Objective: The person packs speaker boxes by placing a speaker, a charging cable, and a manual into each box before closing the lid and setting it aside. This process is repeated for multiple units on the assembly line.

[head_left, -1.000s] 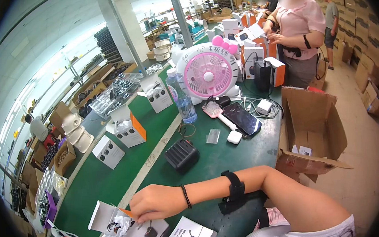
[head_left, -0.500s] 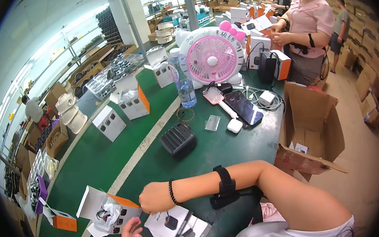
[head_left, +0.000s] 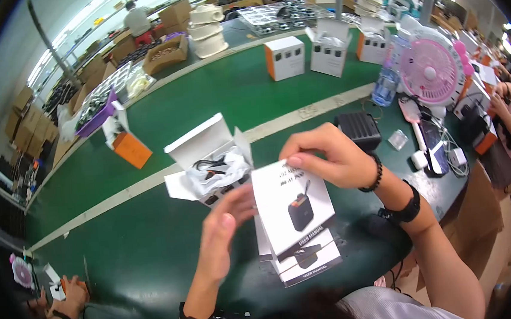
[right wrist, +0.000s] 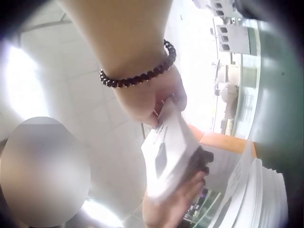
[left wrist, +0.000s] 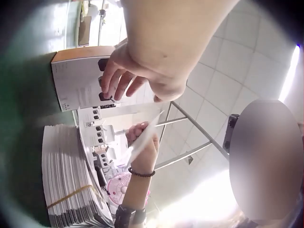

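Observation:
My right hand point(head_left: 330, 156) pinches the top edge of a white user manual point(head_left: 294, 207), printed with a picture of a black speaker. The manual hangs over a stack of the same manuals point(head_left: 314, 261); in the left wrist view a rubber band point(left wrist: 71, 195) circles that stack. To the manual's left is my left hand point(head_left: 217, 246), its fingers loosely extended near the manual's left edge and holding nothing. Just beyond both hands stands an open white and orange box point(head_left: 203, 138), its flaps up, with white wrapping and a black cable point(head_left: 209, 162) inside.
A black ribbed speaker point(head_left: 358, 131) stands right of the box. Farther right are a water bottle point(head_left: 386, 77), a pink fan point(head_left: 431, 67) and a phone point(head_left: 434, 145). Several boxes point(head_left: 286, 58) line the far side. Another person's hands point(head_left: 71, 294) work at lower left.
The head view has swung left. My right hand has taken hold of a manual and raised it from the stack. My left hand has come up beside it.

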`<action>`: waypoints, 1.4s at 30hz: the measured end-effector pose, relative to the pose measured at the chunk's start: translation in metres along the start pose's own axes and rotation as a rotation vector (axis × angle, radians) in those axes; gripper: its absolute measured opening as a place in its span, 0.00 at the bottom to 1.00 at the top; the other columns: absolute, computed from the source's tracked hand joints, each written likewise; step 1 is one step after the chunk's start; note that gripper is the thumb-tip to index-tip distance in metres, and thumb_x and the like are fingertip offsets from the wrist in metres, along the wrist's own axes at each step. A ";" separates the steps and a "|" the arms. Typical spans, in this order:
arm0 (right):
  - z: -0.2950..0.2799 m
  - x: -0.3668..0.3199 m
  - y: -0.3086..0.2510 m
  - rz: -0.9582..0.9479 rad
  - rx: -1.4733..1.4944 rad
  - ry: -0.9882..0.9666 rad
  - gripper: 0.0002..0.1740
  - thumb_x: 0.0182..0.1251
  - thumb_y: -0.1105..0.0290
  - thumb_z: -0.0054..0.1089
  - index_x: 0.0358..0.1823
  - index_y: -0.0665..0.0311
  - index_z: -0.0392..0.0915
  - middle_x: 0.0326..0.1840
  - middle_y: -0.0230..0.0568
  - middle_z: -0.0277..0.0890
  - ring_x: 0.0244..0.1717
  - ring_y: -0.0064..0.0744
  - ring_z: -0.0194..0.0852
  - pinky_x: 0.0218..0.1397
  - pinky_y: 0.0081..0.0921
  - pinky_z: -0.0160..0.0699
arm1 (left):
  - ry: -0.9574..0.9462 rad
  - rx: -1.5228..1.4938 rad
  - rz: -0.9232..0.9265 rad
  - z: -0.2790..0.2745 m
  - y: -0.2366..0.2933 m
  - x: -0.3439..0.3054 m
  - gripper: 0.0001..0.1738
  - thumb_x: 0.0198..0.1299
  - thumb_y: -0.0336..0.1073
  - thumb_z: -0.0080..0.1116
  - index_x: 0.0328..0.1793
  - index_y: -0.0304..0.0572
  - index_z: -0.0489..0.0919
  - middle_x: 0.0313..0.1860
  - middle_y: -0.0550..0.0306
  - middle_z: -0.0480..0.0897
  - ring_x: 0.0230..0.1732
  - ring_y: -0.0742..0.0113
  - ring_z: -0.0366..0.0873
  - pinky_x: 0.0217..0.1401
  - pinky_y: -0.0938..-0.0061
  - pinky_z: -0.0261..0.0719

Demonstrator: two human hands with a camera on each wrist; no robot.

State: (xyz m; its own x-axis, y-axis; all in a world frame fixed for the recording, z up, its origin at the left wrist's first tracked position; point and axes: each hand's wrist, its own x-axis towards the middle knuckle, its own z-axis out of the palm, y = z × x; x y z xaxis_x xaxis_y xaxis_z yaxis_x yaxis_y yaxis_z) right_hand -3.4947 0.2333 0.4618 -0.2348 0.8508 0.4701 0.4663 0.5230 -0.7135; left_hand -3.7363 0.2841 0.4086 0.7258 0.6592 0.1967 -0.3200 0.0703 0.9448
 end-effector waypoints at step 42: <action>0.048 0.142 -0.011 -0.212 -0.678 -0.427 0.08 0.54 0.75 0.63 0.36 0.68 0.80 0.27 0.52 0.80 0.32 0.50 0.81 0.37 0.38 0.78 | 0.371 1.736 0.643 -0.018 -0.028 0.027 0.23 0.41 0.31 0.69 0.47 0.34 0.79 0.50 0.42 0.77 0.53 0.45 0.75 0.59 0.53 0.73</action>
State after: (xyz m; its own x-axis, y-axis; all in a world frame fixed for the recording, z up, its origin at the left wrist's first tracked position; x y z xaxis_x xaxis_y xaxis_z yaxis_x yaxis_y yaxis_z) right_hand -3.5742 0.3513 0.5114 -0.6155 0.7555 0.2244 0.7568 0.6461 -0.0993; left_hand -3.7185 0.3136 0.3828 0.5360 0.3968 0.7452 0.6062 -0.7952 -0.0126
